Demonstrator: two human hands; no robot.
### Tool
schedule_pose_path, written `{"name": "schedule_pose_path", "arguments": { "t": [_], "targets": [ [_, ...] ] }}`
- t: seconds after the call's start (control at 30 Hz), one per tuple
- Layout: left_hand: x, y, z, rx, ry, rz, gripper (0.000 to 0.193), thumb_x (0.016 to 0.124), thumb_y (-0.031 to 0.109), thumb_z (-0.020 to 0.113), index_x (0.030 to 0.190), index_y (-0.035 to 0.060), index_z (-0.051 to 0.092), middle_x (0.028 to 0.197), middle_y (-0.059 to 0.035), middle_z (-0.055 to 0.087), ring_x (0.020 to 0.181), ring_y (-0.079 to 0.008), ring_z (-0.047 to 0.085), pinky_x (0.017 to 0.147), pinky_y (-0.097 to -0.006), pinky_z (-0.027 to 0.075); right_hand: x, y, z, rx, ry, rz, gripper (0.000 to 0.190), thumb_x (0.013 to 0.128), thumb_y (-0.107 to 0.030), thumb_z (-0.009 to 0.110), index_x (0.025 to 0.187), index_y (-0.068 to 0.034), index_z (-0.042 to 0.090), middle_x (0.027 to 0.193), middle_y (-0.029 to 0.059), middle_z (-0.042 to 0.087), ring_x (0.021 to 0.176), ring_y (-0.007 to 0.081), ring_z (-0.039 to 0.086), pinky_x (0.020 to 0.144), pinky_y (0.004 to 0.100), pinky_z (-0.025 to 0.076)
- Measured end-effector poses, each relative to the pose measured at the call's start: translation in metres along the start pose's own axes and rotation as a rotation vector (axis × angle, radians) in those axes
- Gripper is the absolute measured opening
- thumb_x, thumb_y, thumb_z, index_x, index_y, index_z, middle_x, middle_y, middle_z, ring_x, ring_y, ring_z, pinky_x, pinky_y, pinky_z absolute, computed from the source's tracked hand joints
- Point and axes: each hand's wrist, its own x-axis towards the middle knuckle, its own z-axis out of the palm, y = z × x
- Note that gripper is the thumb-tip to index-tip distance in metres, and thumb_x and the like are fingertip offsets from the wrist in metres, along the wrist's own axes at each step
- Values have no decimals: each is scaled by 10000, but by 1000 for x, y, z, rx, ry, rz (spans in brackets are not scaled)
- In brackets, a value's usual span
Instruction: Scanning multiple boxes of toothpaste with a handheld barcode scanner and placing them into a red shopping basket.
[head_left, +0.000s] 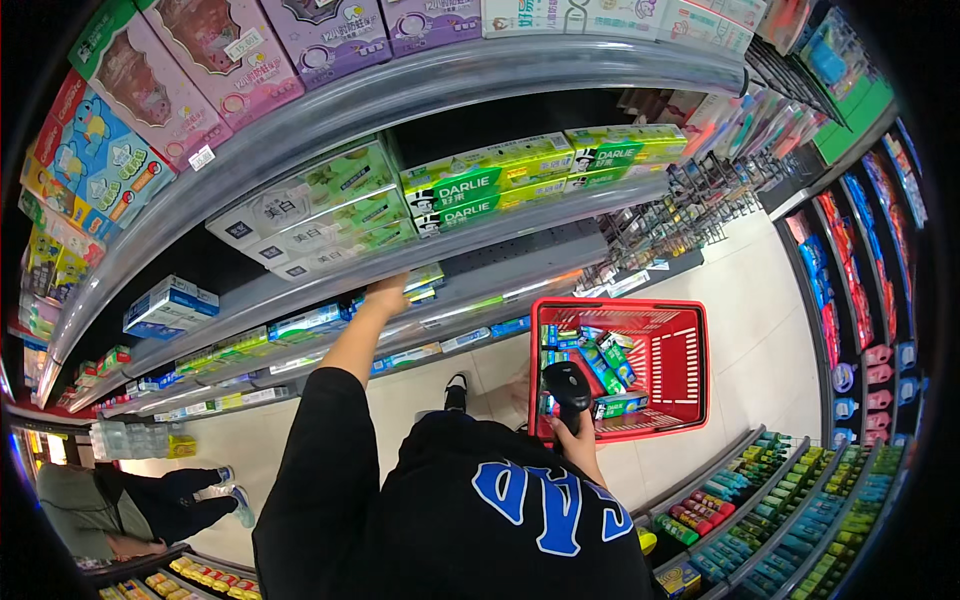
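My left hand (387, 297) reaches in under a shelf edge, beside a stack of green-and-white boxes (424, 277) on the shelf below. The shelf edge hides part of its fingers, so I cannot tell whether it grips a box. My right hand (581, 444) is wrapped around the handle of a black handheld barcode scanner (568, 386). The scanner's head overlaps the near left part of a red plastic shopping basket (694, 367). Several toothpaste boxes (598, 365), mostly green and blue, lie jumbled inside the basket.
Darlie toothpaste boxes (487, 184) and white-green boxes (322, 210) fill the shelf above my left hand. Clear plastic rails (420, 71) edge the shelves. Hanging racks (675, 210) stand beyond the basket. Bottles (757, 480) line the shelving on the right. Another person (142, 502) is at lower left.
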Motion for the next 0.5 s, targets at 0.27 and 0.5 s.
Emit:
{"name": "schedule_pose_path", "arguments": {
  "t": [0.27,0.5],
  "targets": [
    [-21,-16,-8,34,-65,-17,668,574,201,704,1126,42,362,1185,-169,397,1110,-312,366,908,-406,312,-18,-3,-9,-84,5,-124,410,716,-64,598,1085,-45,420,778,21,485,614,86,467,529,220,384],
    [-19,-16,-3,35,-61,-7,676,586,190,693,1147,52,343,1191,-162,390,1120,-295,365,921,-431,292,-28,0,-18,-31,26,-23,420,716,-57,595,1092,-49,409,775,19,485,602,87,468,510,218,380]
  ]
}}
